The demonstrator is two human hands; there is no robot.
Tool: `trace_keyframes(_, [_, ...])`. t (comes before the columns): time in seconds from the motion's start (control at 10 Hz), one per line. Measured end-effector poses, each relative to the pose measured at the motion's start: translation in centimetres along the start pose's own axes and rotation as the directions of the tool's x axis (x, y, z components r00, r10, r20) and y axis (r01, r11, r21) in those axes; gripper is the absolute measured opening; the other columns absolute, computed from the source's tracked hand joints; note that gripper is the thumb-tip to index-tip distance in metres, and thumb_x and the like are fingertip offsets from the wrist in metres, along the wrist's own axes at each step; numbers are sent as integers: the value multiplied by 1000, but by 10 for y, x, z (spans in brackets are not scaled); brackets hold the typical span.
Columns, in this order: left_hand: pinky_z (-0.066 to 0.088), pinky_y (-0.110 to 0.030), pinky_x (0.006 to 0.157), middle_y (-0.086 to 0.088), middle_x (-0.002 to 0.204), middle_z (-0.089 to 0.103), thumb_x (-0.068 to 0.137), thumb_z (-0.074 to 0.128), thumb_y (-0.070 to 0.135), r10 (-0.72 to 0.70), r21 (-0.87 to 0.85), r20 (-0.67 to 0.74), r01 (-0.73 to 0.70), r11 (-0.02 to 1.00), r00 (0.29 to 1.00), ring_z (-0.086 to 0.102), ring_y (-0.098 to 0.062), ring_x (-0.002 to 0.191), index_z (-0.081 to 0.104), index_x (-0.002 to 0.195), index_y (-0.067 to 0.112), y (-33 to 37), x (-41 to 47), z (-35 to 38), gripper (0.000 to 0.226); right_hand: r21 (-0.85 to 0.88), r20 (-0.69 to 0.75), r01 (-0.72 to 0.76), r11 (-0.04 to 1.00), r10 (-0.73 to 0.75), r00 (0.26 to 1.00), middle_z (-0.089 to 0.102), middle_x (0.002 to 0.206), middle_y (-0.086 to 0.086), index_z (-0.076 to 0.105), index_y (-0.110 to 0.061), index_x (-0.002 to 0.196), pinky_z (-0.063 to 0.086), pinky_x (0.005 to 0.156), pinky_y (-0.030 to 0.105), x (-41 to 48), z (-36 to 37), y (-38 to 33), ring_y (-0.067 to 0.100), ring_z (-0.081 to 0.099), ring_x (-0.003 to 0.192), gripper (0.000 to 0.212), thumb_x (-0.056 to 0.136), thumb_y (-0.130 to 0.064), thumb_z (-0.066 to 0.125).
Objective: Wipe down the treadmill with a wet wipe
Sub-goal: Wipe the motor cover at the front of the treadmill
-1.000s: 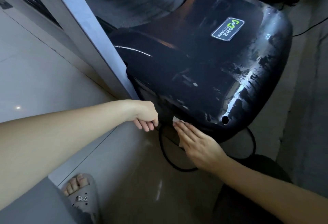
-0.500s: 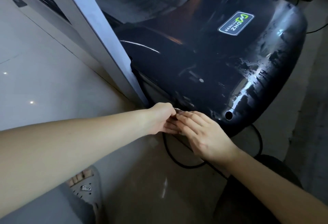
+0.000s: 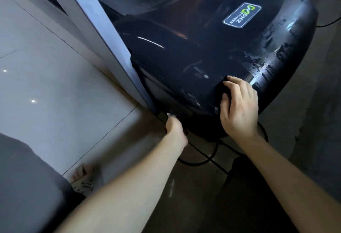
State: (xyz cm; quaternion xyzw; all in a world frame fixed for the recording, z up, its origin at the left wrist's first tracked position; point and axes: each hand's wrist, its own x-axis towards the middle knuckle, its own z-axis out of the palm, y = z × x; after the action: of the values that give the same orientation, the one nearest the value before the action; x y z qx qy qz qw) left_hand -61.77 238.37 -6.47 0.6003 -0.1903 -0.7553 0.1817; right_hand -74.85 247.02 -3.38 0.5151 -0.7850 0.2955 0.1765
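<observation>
Looking down on the treadmill [image 3: 203, 51], with its glossy black motor cover filling the middle and upper right of the frame. Resting the right hand [image 3: 238, 107] on the lower edge of this cover, right of centre, fingers relaxed and a little bent over the curve, grasping nothing. Reaching with the left hand [image 3: 174, 127] toward the cover's lower left rim, just below centre, and pinching a small white scrap at the fingertips, most probably the wet wipe [image 3: 168, 115]; blurred there, so hard to say more about the grip. Judging the wipe as very light, soft and limp, likely to fold or bunch up, and damp enough to slip between wet fingers. Better to spread it under flat fingers and press, not to hold it by one corner only. Judging the cover as hard, smooth, fixed and heavy, with no need of holding, only of bracing against, as done with the right hand. Probably slippery where wet: see the shining streaks [image 3: 265, 62] on the right side of the cover. Worth taking care near the black cable [image 3: 191, 163] looping on the floor below the cover, and near the grey upright post [image 3: 103, 35] at upper left, tight against the cover and leaving little room for the wipe.
</observation>
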Motion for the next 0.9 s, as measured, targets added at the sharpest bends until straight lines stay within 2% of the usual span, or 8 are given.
trace_keyframes(0.1, [48,-40,98,-15,150,53,110,34,30,-23,55,27,22,998,999,53,-32,136,49,146,5,-17,-9,4,46,-13,1,10,1000,-10,1000,60,135,10,63,-3,122,39,104,42,-1,1,0,29,54,126,30,94,-8,53])
trace_keyframes(0.2, [41,-38,108,-14,154,48,112,31,35,-6,115,-27,9,993,1000,47,-32,140,45,150,5,-9,-23,12,51,-14,-4,7,1000,-7,1000,61,134,10,63,-4,122,39,103,43,0,2,1,29,55,125,30,93,-9,54])
trace_keyframes(0.4, [17,-44,123,0,168,22,106,31,60,126,92,-126,-114,989,984,25,-26,153,18,163,24,4,4,13,69,-13,-32,8,1000,-8,999,62,133,9,64,-5,120,40,102,43,0,4,-3,29,55,124,30,92,-11,54])
trace_keyframes(0.5, [32,-44,120,-9,157,44,101,34,68,-64,28,-61,66,997,996,45,-30,141,39,156,18,-37,5,16,75,-18,-32,9,1000,-9,999,62,133,8,64,-5,120,40,102,42,-1,3,-3,28,54,124,31,91,-12,54])
trace_keyframes(0.6, [53,-38,90,-13,115,70,103,37,63,-190,-59,87,195,979,978,66,-30,102,61,131,9,-70,-10,30,65,-8,-28,20,1000,-20,999,61,133,9,64,-5,120,39,103,41,-1,1,-2,27,54,125,31,91,-11,55])
trace_keyframes(0.7, [48,-33,78,-15,95,72,103,35,63,-203,-111,270,240,965,941,64,-28,86,67,120,7,-71,-27,43,66,1,-25,35,999,-35,999,61,133,9,64,-5,120,39,102,42,0,0,0,28,54,124,31,91,-11,55])
trace_keyframes(0.8, [42,-38,90,-16,116,69,107,31,55,-180,-84,240,205,975,954,58,-32,116,58,139,10,-36,-33,38,61,17,-17,38,999,-38,999,61,134,9,65,-4,121,39,100,41,-1,2,1,27,54,125,30,92,-10,56])
trace_keyframes(0.9, [37,-40,112,-6,88,62,108,30,53,-34,-175,1,33,984,999,58,-28,100,62,121,15,2,-16,17,51,172,-7,3,985,-2,1000,62,134,8,66,-4,122,39,105,36,0,0,7,25,54,126,29,96,-6,52])
